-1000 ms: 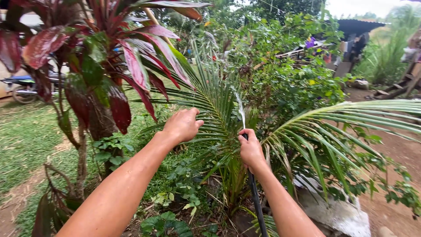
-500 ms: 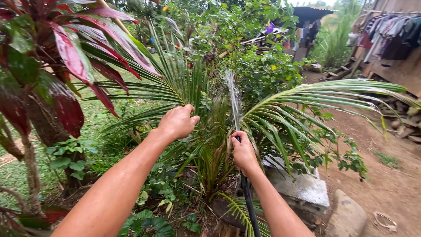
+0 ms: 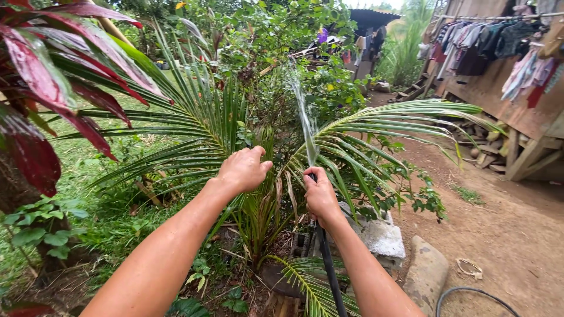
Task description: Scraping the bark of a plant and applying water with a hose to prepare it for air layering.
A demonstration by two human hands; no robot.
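Observation:
My right hand grips the end of a black garden hose, which runs down along my forearm. A thin jet of water shoots up and away from the hose end over a small palm plant with long green fronds. My left hand is held out in front of the palm's fronds, fingers curled loosely, with nothing in it; whether it touches a leaf I cannot tell.
A red-leaved plant stands at the left over grass. Concrete blocks and a stone lie right of the palm, beside a dirt path. A wooden building with hanging clothes is at the right. Another hose loop lies on the ground.
My view has swung to the right, so the wooden building and the hanging clothes now show. The water jet reaches farther and higher. Both hands keep their pose.

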